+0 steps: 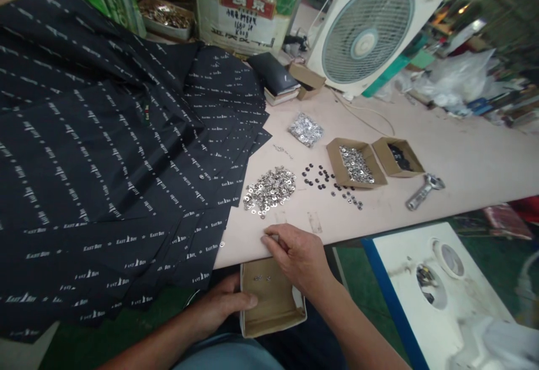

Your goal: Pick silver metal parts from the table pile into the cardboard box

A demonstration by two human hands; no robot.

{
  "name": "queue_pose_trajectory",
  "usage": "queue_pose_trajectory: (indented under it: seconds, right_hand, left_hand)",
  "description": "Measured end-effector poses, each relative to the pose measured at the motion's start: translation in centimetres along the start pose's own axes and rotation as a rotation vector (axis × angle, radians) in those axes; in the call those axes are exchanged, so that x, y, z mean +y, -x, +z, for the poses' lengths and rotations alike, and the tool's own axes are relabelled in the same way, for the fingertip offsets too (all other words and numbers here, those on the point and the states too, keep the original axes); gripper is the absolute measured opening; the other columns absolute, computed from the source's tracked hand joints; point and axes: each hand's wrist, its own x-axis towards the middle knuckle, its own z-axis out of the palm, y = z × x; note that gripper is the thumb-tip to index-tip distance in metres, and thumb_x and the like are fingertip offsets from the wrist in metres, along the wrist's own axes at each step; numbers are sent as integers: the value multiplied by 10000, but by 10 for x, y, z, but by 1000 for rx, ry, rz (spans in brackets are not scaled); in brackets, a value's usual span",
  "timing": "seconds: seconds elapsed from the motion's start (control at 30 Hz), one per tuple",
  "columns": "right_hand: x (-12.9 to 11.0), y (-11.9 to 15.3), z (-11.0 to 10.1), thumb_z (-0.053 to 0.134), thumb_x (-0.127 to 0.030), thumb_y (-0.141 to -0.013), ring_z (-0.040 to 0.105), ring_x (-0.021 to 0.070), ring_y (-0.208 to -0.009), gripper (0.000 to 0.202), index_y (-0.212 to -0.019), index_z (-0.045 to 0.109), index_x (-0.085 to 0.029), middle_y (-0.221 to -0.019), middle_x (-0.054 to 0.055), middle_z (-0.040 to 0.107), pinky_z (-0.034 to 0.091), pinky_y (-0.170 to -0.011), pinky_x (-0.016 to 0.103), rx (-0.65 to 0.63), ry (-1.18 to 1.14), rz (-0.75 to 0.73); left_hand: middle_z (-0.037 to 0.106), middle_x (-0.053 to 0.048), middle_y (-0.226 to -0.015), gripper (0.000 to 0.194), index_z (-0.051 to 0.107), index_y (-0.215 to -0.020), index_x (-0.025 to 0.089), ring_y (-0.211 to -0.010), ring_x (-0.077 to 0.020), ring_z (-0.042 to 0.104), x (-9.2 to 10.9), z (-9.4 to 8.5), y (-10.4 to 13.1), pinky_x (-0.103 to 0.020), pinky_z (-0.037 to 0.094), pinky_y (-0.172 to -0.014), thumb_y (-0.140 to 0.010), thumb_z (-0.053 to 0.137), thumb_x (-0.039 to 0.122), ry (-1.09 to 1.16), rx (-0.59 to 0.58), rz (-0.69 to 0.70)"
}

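My left hand (229, 302) grips the left wall of a small cardboard box (273, 316), thumb inside it, just below the table's front edge. A few tiny metal pieces (261, 278) lie on the box floor. Above its far right side is my right hand (297, 249), fingers curled together at the table edge. Whatever those fingertips might hold is hidden. Beyond them a heap of silver metal snap parts (272, 189) is spread on the table (379, 218). Several black round caps (320, 176) are scattered to the right of the heap.
Dark printed fabric (105, 162) covers the left side. Farther right are a box of silver parts (357, 163), a box with black pieces (398, 158) and a metal tool (425, 191). A bag of silver parts (306, 129), a notebook (273, 75) and a fan (366, 33) stand behind.
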Motion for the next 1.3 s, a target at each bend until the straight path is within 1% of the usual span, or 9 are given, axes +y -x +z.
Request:
queue_pose_trajectory:
  seconds: [0.23,0.33,0.5,0.67,0.73,0.87,0.97,1.13,1.3]
  right_hand:
    - [-2,3,-4,662,-253,-955,624,152,-673,134,-1011,783,-237,-797,3,717,452,-700,274,-28,-117,60]
    - [-5,4,-10,663,-293,-939,545,148,-623,135,-952,784,-234,-674,-24,608,430,-650,276,-27,-269,186]
    - [-4,4,-23,693,-460,-879,416,132,-570,258,-803,631,-221,-650,-36,496,341,-513,248,74,-843,533]
    - [0,0,-26,684,-389,-755,505,151,-652,231,-887,562,-243,-867,23,620,388,-516,244,89,-1369,680]
    - [1,0,-24,658,-401,-779,487,154,-621,233,-938,599,-240,-821,12,609,368,-502,250,82,-1273,664]
    - [1,-5,-17,689,-407,-869,441,148,-572,183,-846,695,-225,-618,-45,485,355,-555,269,77,-524,433]
    - [4,-12,-11,728,-341,-877,504,148,-612,124,-812,734,-236,-614,-46,535,383,-637,272,77,-151,258]
    - [11,-15,-16,769,-332,-875,510,125,-611,119,-797,748,-244,-652,-59,594,362,-611,247,-82,-114,157]
    - [12,-8,-39,808,-304,-827,439,107,-536,115,-746,752,-245,-572,-83,509,300,-518,226,-296,-166,130]
  left_hand:
    - [743,-109,-1369,565,702,-1353,189,-1275,-362,656,-4,-1,0,-510,447,-1155,-797,760,273,19,1,-9]
    - [743,-109,-1369,555,703,-1351,192,-1281,-363,654,-6,-2,0,-515,448,-1152,-804,757,272,21,0,-18]
    - [740,-117,-1373,572,695,-1360,184,-1278,-369,654,-7,-3,-1,-518,451,-1148,-800,756,283,18,-16,-19]
    - [756,-129,-1342,572,699,-1350,167,-1231,-375,675,-9,-5,-1,-521,477,-1108,-798,766,300,-6,11,-18]
    - [760,-126,-1334,567,705,-1342,165,-1216,-371,682,-9,-5,0,-515,476,-1109,-796,769,303,-9,5,-6]
    - [770,-120,-1313,560,709,-1334,167,-1192,-367,693,-7,-3,1,-505,491,-1083,-790,764,288,-15,10,-1]
    - [777,-122,-1293,573,697,-1347,171,-1167,-368,704,-7,-3,1,-497,513,-1044,-790,764,292,-16,18,-12]
    - [785,-126,-1270,571,706,-1331,166,-1165,-373,703,-8,-1,0,-508,506,-1054,-785,769,319,-2,-8,2]
    - [774,-120,-1291,564,718,-1313,172,-1173,-365,695,-8,-1,0,-513,472,-1096,-768,774,306,-5,6,16]
